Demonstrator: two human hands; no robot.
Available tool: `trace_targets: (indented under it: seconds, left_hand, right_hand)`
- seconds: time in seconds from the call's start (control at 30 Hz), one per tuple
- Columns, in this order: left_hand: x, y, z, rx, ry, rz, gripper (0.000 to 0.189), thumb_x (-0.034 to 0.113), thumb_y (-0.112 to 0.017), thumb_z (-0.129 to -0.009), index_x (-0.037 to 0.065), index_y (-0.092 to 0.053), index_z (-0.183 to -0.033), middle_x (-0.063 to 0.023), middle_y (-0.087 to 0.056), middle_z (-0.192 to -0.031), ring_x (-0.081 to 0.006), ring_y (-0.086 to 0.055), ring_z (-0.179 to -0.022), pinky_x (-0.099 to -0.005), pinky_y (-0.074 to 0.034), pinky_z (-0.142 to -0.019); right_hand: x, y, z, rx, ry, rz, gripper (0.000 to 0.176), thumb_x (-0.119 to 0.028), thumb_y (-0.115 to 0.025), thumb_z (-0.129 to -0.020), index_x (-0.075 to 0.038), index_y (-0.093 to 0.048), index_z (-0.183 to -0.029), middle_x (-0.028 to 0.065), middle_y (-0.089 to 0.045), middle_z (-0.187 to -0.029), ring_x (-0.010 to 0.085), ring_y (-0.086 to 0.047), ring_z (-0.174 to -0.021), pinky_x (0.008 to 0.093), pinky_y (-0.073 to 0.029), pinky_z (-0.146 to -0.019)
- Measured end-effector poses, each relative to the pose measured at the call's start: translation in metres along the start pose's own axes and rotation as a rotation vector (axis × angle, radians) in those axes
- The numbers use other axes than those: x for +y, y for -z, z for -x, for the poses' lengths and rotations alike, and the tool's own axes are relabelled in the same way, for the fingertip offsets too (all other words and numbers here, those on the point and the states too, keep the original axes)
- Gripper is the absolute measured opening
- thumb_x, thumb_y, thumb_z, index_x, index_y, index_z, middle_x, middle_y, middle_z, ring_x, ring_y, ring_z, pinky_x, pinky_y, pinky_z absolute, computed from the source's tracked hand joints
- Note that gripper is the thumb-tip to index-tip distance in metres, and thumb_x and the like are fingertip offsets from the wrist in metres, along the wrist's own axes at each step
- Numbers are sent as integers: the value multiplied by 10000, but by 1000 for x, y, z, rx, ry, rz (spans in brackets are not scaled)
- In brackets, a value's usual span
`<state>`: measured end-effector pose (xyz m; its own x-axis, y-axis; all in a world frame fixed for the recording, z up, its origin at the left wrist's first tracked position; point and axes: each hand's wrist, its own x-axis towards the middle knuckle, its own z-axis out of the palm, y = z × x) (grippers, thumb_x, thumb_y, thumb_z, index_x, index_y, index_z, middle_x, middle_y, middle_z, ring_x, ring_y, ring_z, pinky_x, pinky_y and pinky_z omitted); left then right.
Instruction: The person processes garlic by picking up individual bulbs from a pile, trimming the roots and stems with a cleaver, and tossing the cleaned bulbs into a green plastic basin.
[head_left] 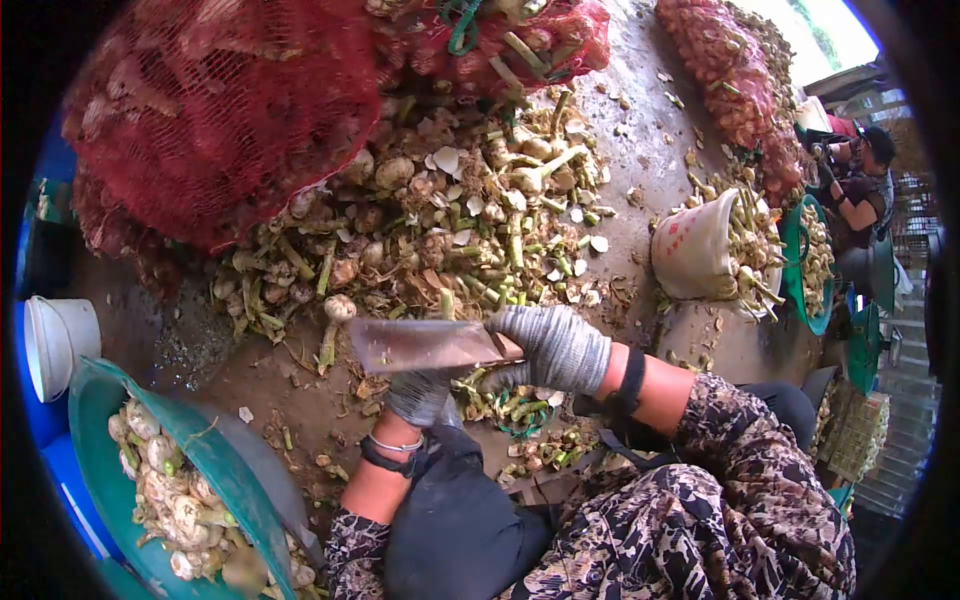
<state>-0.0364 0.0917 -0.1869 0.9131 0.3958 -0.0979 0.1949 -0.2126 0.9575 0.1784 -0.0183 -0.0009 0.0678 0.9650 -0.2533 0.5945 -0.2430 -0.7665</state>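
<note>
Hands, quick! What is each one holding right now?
Left hand: under the cleaver; open or closed cannot be told.
Right hand: closed on the cleaver's handle.

Soft daylight enters from one o'clock, where the sky blows out white; fisheye curvature and black vignette ring the edges.

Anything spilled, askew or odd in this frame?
Cut stalks and skins lie strewn over the ground below the red mesh sack, and the white container is heaped past its rim. The right hand holds a cleaver close above the gloved left hand.
</note>
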Motion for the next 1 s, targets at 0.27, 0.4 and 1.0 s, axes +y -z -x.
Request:
trace_targets:
  seconds: [0.27, 0.4, 1.0]
  left_hand:
    - [180, 72, 8, 569, -72, 679, 412, 183, -645, -886, 35, -526, -1252, -77, -611, -1062, -207, -604, -911, -325, -502, -748]
    - [253, 132, 55, 304, -734, 1537, 900, 175, -820, -653, 52, -359, -1416, -74, -464, -1368, -275, -548, -1121, -470, -467, -878]
    - [-78, 83, -26, 547, 487, 90, 598, 270, -713, -827, 113, -466, -1348, -132, -569, -1267, -301, -574, -1094, -430, -477, -954]
  right_hand:
    - [109, -5, 31, 156, -442, 15, 283, -326, -711, -843, -89, -647, -985, 167, -671, -838, 316, -657, -759, 416, -515, -701]
    - [94, -4, 41, 197, -451, -67, 306, -323, -732, -831, -84, -657, -1007, 149, -672, -804, 286, -644, -708, 389, -516, -690]
    - [51, -31, -14, 17, -155, 183, 270, -277, -688, -806, -114, -614, -1009, 147, -663, -863, 360, -654, -808, 437, -524, -694]
